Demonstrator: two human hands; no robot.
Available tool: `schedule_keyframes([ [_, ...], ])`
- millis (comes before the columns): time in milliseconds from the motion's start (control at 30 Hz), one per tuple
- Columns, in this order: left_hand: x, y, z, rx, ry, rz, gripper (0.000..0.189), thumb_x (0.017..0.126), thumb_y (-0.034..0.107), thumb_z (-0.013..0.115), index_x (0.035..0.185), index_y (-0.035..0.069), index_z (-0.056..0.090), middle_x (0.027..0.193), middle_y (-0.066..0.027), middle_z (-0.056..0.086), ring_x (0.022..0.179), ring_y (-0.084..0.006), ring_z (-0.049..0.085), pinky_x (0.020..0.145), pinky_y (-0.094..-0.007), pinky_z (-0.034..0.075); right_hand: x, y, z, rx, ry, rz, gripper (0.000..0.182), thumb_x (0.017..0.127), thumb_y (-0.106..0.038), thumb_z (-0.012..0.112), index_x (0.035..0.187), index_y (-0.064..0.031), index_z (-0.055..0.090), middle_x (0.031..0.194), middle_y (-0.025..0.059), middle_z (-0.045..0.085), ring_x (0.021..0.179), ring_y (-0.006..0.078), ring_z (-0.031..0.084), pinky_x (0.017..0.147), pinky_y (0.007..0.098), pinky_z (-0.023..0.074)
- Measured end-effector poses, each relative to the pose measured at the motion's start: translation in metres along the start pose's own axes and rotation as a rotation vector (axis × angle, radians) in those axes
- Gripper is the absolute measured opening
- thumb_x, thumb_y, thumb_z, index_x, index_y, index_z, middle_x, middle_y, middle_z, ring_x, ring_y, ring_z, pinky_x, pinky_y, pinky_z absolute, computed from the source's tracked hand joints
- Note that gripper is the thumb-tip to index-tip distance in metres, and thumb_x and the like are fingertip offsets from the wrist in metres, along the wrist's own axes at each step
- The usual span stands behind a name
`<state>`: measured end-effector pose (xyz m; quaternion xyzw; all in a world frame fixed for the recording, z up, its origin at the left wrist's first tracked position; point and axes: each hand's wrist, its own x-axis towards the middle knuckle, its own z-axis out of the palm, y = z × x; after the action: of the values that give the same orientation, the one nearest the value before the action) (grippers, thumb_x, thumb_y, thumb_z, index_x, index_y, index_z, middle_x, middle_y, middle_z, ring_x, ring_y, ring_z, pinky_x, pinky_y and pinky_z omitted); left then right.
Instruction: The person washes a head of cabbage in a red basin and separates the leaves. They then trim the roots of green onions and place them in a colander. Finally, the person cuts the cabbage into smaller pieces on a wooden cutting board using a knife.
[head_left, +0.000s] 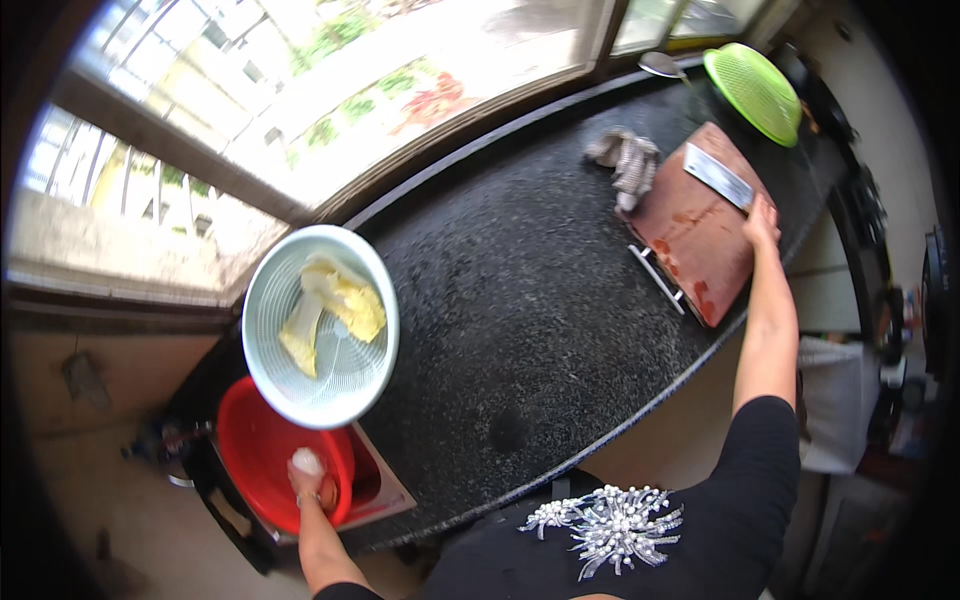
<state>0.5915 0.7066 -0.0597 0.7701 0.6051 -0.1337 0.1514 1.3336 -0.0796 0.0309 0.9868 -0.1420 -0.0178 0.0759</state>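
My left hand reaches into a red plastic basin and has its fingers around a pale, rounded object, whose kind I cannot make out. Beside that hand, something orange-brown shows low in the basin. Far to the right, my right hand is closed at the handle end of a cleaver. The cleaver's broad blade lies over a reddish-brown cutting board with wet patches on it. The handle itself is mostly hidden by my fingers.
The basin sits in a steel sink. A pale blue colander with yellowish leaf pieces overlaps its rim. On the dark stone countertop are a crumpled cloth, a metal bar handle, a green strainer basket and a ladle.
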Motion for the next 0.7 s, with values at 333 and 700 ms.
schedule_keyframes([
  [333, -0.022, 0.013, 0.008, -0.103, -0.012, -0.067, 0.106, 0.053, 0.039, 0.088, 0.138, 0.011, 0.032, 0.129, -0.0208, 0.051, 0.119, -0.0399, 0.05, 0.098, -0.048, 0.044, -0.052, 0.011, -0.003, 0.208, 0.22, -0.372, 0.056, 0.079, -0.012, 0.053, 0.134, -0.01, 0.039, 0.126, 0.024, 0.053, 0.114, 0.042, 0.052, 0.094, 0.048, 0.0429],
  [700, -0.003, -0.026, 0.001, -0.506, -0.126, 0.138, 0.086, 0.057, 0.031, 0.089, 0.124, 0.002, 0.044, 0.122, -0.0187, 0.058, 0.114, -0.0332, 0.057, 0.095, -0.0396, 0.047, -0.38, -0.162, -0.099, 1.403, -0.091, -0.657, 0.029, 0.099, -0.018, 0.051, 0.08, 0.0013, 0.063, 0.068, 0.0088, 0.065, 0.063, 0.0131, 0.06, 0.064, 0.0274, 0.0493],
])
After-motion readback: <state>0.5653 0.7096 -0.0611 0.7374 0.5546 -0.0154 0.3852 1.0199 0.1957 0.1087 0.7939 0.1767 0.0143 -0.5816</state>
